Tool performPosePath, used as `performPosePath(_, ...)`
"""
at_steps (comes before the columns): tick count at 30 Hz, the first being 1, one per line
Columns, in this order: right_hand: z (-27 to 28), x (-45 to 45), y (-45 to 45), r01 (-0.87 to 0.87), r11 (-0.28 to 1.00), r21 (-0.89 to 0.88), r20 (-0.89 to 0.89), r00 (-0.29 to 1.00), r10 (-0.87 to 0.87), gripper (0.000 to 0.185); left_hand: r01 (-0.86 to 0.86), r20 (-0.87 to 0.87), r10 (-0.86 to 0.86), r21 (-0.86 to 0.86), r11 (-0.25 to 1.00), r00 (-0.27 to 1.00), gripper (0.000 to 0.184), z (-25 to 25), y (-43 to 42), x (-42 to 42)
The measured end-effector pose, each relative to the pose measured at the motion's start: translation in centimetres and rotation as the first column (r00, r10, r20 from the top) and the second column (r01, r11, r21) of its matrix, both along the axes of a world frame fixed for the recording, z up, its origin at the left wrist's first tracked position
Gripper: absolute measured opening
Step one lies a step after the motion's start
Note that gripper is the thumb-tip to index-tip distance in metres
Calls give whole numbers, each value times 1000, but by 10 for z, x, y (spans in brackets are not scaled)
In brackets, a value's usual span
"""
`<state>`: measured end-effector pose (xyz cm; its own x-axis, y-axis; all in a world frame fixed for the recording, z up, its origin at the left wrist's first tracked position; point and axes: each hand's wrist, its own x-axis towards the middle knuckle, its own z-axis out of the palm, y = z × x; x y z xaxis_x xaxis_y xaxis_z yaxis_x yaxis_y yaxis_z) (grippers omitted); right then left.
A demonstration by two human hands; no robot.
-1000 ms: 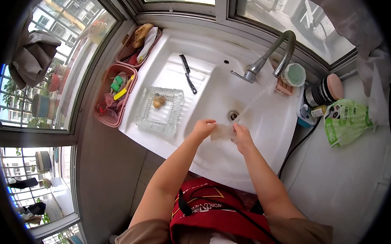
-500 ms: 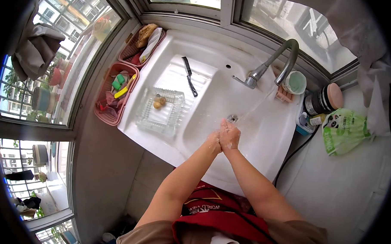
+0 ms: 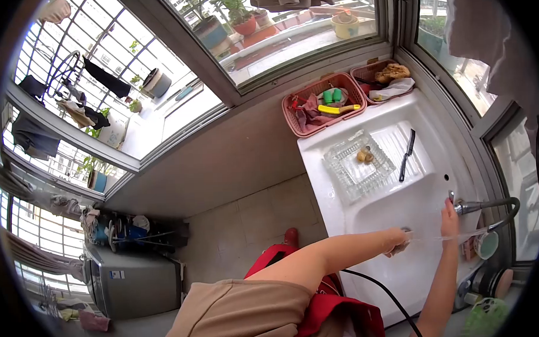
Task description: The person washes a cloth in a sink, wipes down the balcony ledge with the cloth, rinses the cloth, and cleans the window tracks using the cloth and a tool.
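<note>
In the sink basin (image 3: 374, 278), my left hand (image 3: 397, 241) is beside the drain with its fingers curled in; what they hold, if anything, is hidden. Water runs from the tap spout (image 3: 498, 224) toward it. My right hand (image 3: 449, 218) is raised at the tap lever (image 3: 451, 195), its fingers closed against it. On the ribbed drainboard are a clear glass dish (image 3: 347, 170), with small brownish round pieces (image 3: 364, 155) in it, and a black knife (image 3: 407, 155) to its right.
Two pink baskets, one with cloths and a yellow-handled tool (image 3: 338, 109), the other (image 3: 382, 93) with a brown item, stand behind the sink. A green cup (image 3: 487, 245), jars and a green bag (image 3: 485, 318) are at the right. A grey appliance (image 3: 134, 280) stands far left.
The view has swung left. My hands, together over the basin half a second earlier, are now apart, the right one at the tap lever. The translucent piece held earlier is not visible.
</note>
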<state>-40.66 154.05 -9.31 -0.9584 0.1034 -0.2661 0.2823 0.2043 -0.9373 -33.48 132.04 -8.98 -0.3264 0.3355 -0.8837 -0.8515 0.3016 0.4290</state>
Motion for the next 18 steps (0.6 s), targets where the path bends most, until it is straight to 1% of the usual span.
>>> performPosePath(1, 1, -25, 10, 88, 965, -247, 107, 992, -63, 44, -136, 42, 138, -47, 990, 990, 16, -7, 1, -2)
performPosePath(2, 0, -20, 11, 89, 965, -246, 106, 992, -64, 44, -229, 94, 238, -98, 969, 967, 15, -18, 9, 2)
performPosePath(3, -2, -17, 7, 137, 979, -151, 90, 988, -124, 44, -246, 91, 255, -98, 964, 963, 15, -33, 17, 2)
performPosePath(4, -3, -20, -5, 169, 984, -58, 60, 984, -166, 45, -269, 69, 277, -102, 958, 959, 14, -35, 16, -4)
performPosePath(6, 9, 5, -32, 191, 981, -14, -81, 978, -192, 46, -251, 10, 254, -109, 962, 967, 14, -31, 20, -9)
performPosePath(7, 14, 14, -65, 307, 937, -169, 35, 952, -305, 46, -240, -61, 235, -120, 963, 970, 13, -24, 17, -16)
performPosePath(8, 7, 49, -80, 470, 835, -286, 193, 882, -430, 47, -200, -114, 185, -138, 970, 976, 13, -21, 21, -14)
performPosePath(9, -16, 71, -98, 279, 618, -735, 156, 957, -246, 47, -148, -205, 110, -179, 973, 973, 12, -15, 20, -13)
performPosePath(10, -39, 94, -116, 138, 230, -963, 138, 990, -19, 48, -77, -313, -1, -237, 968, 950, 12, -5, 15, -11)
performPosePath(11, -46, 108, -125, 175, 44, -984, 179, 980, 88, 47, 23, -414, -151, -297, 955, 898, 12, 5, 15, -6)
performPosePath(12, -52, 115, -131, 264, 29, -964, 266, 962, 63, 46, 115, -514, -303, -365, 924, 803, 11, 17, 10, -1)
performPosePath(14, -62, 118, -132, 391, 42, -919, 390, 920, -44, 44, 231, -646, -537, -500, 835, 542, 11, 41, -2, 7)
performPosePath(16, -67, 117, -122, 441, 44, -896, 434, 893, -118, 42, 274, -713, -654, -596, 755, 251, 10, 62, -15, 13)
performPosePath(18, -71, 118, -104, 446, 39, -894, 436, 888, -144, 40, 281, -731, -683, -655, 702, 2, 10, 81, -32, 16)
